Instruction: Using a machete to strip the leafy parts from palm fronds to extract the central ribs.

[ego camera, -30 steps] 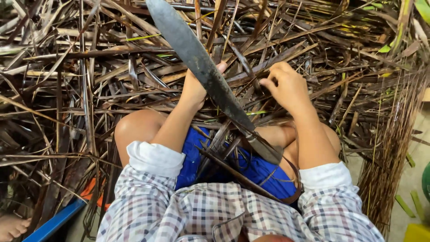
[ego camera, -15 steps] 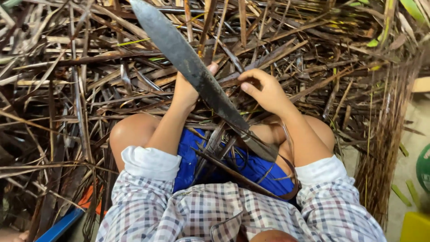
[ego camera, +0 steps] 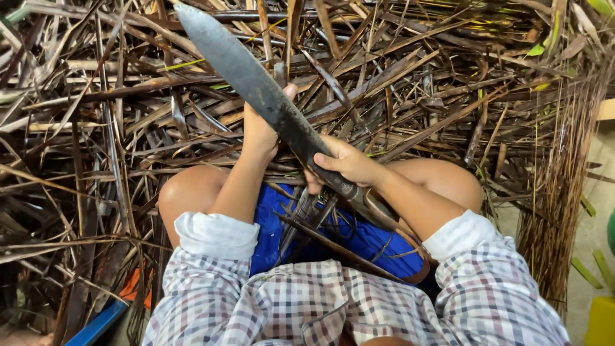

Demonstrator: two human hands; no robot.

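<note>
A long, dark, worn knife blade (ego camera: 246, 70) slants from the top left down toward my lap. My right hand (ego camera: 346, 163) wraps around the blade's lower part, just above the handle (ego camera: 378, 211). My left hand (ego camera: 262, 131) reaches forward on the far side of the blade, into a pile of dry brown leaf strips (ego camera: 397, 83); its fingers are partly hidden, and the thumb points up beside the blade. Some dark strips (ego camera: 320, 240) lie across my blue shorts (ego camera: 365, 240).
Dry brown strips and stalks (ego camera: 83, 128) cover the ground all around my knees. A bundle of thin stems (ego camera: 560, 192) hangs at the right. A blue bar (ego camera: 96, 327) shows at bottom left, a yellow object (ego camera: 602, 323) at bottom right.
My right hand has come down out of the leaf pile and closed around the lower blade. The blade has shifted slightly left. My left hand has stayed in the strips.
</note>
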